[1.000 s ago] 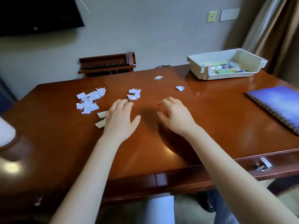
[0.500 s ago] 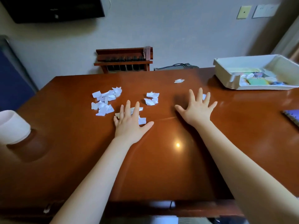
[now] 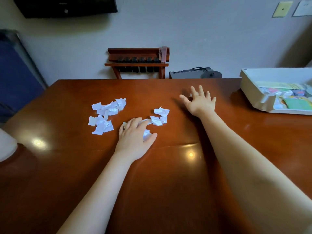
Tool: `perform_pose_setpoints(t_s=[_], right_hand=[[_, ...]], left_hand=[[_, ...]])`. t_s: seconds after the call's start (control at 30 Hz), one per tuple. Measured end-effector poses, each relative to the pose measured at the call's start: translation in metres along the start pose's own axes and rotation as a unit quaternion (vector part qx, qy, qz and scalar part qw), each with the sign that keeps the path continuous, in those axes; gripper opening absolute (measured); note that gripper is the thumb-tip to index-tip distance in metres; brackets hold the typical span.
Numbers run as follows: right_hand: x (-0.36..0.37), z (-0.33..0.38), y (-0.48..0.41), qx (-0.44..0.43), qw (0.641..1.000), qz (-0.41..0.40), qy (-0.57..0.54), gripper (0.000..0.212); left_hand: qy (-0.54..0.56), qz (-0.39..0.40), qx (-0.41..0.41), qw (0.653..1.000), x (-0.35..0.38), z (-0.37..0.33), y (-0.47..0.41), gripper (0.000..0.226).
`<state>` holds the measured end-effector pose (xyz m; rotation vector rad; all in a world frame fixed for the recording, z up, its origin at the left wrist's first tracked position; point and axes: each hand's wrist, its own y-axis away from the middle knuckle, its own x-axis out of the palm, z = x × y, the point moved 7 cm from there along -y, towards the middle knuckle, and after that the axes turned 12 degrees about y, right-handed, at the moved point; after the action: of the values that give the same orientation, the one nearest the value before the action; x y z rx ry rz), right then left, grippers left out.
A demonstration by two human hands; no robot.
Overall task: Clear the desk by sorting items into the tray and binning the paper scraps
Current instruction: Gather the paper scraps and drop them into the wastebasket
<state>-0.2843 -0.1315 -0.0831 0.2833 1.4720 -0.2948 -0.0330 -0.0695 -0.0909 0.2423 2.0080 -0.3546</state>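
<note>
White paper scraps lie on the brown desk (image 3: 168,174) in two loose groups: a larger pile (image 3: 105,115) at the left and a smaller cluster (image 3: 160,115) near the middle. My left hand (image 3: 135,139) lies over a few scraps beside the cluster, fingers curling round one white piece by the thumb. Farther back, my right hand (image 3: 200,103) is spread flat with straight fingers over a small scrap that barely shows under the fingertips. The white tray (image 3: 249,92) stands at the right edge, holding coloured paper items.
A white round object (image 3: 6,144) sits at the desk's left edge. Behind the desk stand a wooden rack (image 3: 137,62) and a dark device with a cable (image 3: 195,74) against the wall. A blue panel (image 3: 15,78) is at far left.
The view has shifted left and closer. My right hand reached farther back onto the far scrap. My left hand's fingers curled over the scraps beneath it.
</note>
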Motion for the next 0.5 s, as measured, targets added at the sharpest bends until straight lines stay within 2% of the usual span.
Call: perform_pose_setpoints(t_s=[0.13, 0.43, 0.5], right_hand=[[0.004, 0.023, -0.003, -0.080, 0.997, 0.015, 0.012, 0.077], [0.005, 0.083, 0.056, -0.241, 0.963, 0.045, -0.115, 0.068], [0.010, 0.098, 0.070, -0.268, 0.958, 0.044, -0.090, 0.069]], left_hand=[[0.026, -0.033, -0.003, 0.999, -0.004, 0.002, 0.000, 0.044], [0.062, -0.122, -0.031, 0.990, -0.019, 0.009, 0.006, 0.030], [0.063, -0.130, -0.038, 0.989, -0.023, 0.011, 0.009, 0.030]])
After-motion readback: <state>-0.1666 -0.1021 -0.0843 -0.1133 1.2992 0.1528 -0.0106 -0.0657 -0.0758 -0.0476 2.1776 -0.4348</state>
